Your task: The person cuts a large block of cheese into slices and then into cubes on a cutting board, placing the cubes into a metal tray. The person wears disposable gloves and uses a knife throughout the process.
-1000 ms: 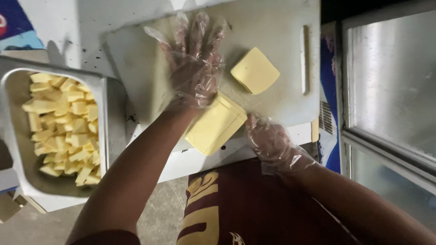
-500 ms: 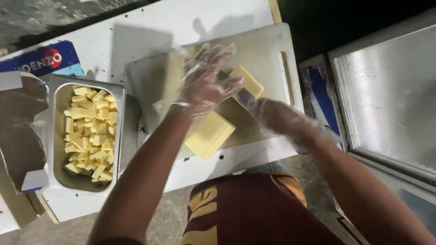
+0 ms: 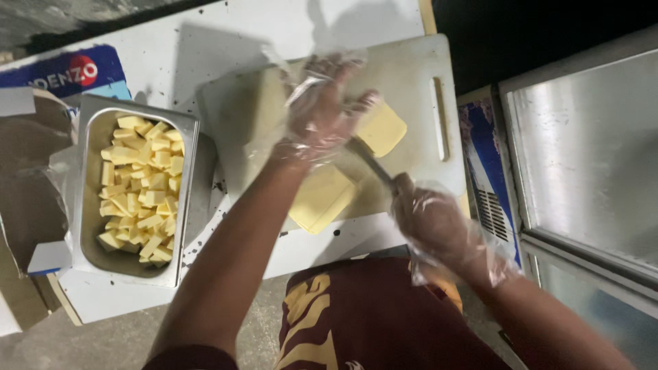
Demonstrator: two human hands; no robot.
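Note:
Two yellow cheese slabs lie on a white cutting board [image 3: 411,68]. My left hand [image 3: 322,116], in a clear plastic glove, rests with its fingers on the upper slab [image 3: 384,130]. My right hand [image 3: 432,219], also gloved, is shut on the handle of a knife [image 3: 370,164] whose blade reaches up under my left hand toward that slab. The lower, larger slab [image 3: 322,199] sits at the board's near edge, just below my left wrist.
A steel pan [image 3: 92,233] full of cut cheese pieces stands left of the board on the white table [image 3: 205,48]. Cardboard and a blue package lie at the far left. A metal-framed cabinet [image 3: 589,164] stands to the right.
My right hand came up from the table's near edge and now holds a knife at the upper slab. My left hand shifted right from the board's middle onto that slab.

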